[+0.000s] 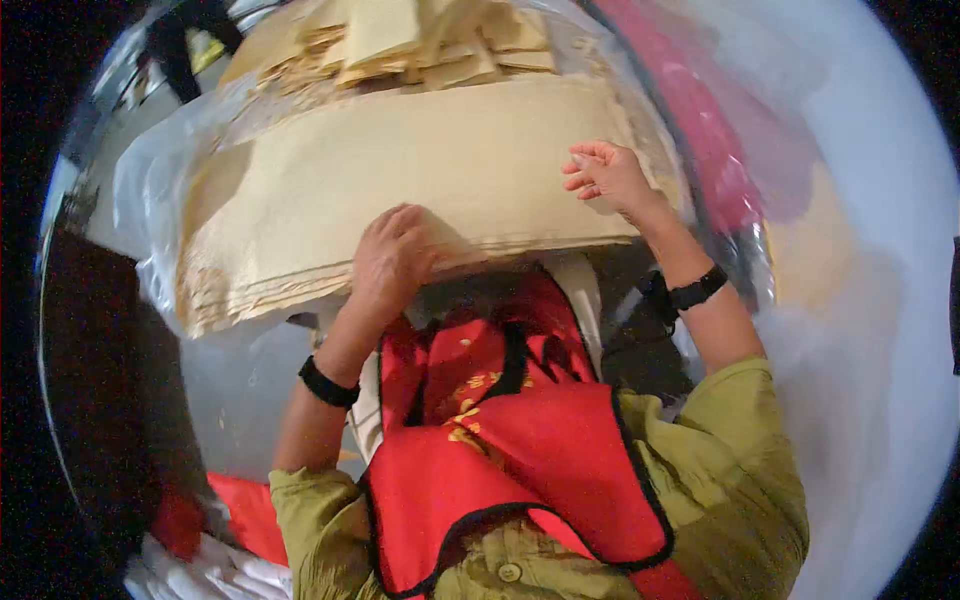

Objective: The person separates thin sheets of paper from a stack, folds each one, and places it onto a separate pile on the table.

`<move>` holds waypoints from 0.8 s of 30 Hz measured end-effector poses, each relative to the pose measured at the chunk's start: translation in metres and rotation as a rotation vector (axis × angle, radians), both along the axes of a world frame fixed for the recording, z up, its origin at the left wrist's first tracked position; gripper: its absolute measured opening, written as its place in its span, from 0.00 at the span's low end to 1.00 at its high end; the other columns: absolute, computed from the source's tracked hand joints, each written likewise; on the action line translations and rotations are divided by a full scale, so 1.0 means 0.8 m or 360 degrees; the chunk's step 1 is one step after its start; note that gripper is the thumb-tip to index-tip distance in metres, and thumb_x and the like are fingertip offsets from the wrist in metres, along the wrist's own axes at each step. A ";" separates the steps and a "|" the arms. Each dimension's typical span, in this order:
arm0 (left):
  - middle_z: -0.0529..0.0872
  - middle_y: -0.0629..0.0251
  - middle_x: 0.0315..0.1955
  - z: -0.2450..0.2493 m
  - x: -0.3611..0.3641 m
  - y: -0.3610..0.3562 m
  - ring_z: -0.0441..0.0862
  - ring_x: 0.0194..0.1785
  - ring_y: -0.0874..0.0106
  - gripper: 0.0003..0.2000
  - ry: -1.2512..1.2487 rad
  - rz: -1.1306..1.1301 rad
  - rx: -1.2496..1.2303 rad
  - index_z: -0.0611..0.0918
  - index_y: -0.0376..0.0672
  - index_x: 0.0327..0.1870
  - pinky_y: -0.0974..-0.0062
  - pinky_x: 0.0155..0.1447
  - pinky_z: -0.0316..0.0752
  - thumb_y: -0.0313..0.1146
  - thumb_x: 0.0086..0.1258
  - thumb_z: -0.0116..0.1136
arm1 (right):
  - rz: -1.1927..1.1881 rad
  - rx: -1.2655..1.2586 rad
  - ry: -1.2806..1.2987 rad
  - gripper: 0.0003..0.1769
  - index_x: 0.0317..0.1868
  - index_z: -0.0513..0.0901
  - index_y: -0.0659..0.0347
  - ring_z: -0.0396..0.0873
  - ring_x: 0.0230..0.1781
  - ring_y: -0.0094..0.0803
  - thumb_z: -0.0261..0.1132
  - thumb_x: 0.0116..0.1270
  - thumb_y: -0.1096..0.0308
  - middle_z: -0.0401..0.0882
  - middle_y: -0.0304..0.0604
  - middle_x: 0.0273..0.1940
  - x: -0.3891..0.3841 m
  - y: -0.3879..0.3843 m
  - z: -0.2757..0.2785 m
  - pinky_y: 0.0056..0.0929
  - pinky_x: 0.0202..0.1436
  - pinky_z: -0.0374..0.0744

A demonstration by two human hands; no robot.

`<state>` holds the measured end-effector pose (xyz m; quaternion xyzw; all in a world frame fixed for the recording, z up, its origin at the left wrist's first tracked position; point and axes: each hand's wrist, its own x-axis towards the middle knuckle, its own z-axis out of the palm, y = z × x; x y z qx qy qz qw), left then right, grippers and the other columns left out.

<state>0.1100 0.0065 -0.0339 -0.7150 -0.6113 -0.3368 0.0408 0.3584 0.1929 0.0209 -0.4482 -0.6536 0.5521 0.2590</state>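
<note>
A wide stack of thin, pale yellow sheets [350,160] lies in front of me, its layered edges showing along the near side. My left hand [393,255] is at the stack's near edge, fingers bent and close together over the rim of the top sheets; its thumb is hidden. Above the right part of the stack, my right hand [612,180] hovers with loosely curled fingers a little apart, and nothing shows in it. Each wrist wears a black band.
Folded pale yellow pieces [440,45] are heaped at the stack's far side. Clear plastic sheeting [150,195] spreads under and left of the stack. Pink plastic-covered material [695,110] runs along the right, beside a pale wall [870,200]. My red apron [520,430] is below.
</note>
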 end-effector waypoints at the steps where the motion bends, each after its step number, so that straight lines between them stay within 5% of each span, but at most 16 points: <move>1: 0.75 0.59 0.45 -0.003 0.008 0.004 0.70 0.52 0.58 0.13 0.0045 -0.0029 0.0024 0.78 0.41 0.37 0.64 0.55 0.65 0.32 0.50 0.60 | -0.0056 0.0041 -0.0107 0.16 0.47 0.72 0.65 0.77 0.26 0.26 0.55 0.63 0.64 0.77 0.44 0.34 0.025 0.004 -0.005 0.21 0.24 0.75; 9: 0.72 0.59 0.47 -0.006 0.075 0.060 0.67 0.55 0.57 0.13 0.0203 -0.0222 0.0081 0.77 0.40 0.38 0.62 0.56 0.64 0.34 0.51 0.59 | -0.0261 0.0125 -0.0508 0.13 0.40 0.74 0.63 0.77 0.26 0.23 0.58 0.60 0.62 0.76 0.37 0.30 0.136 -0.002 -0.030 0.19 0.25 0.74; 15: 0.72 0.55 0.50 -0.006 0.125 0.102 0.66 0.56 0.55 0.17 0.0312 -0.0304 0.0054 0.76 0.39 0.41 0.62 0.59 0.63 0.40 0.54 0.57 | -0.0255 -0.0354 -0.0153 0.18 0.45 0.70 0.63 0.78 0.28 0.27 0.57 0.61 0.59 0.76 0.42 0.35 0.137 -0.027 -0.028 0.21 0.25 0.75; 24: 0.72 0.54 0.43 -0.005 0.170 0.132 0.67 0.52 0.57 0.14 0.0504 -0.0308 0.0155 0.77 0.37 0.33 0.60 0.52 0.65 0.40 0.53 0.55 | -0.0324 -0.0488 0.0073 0.20 0.47 0.68 0.62 0.77 0.28 0.27 0.58 0.61 0.57 0.74 0.42 0.36 0.136 -0.042 -0.029 0.22 0.25 0.74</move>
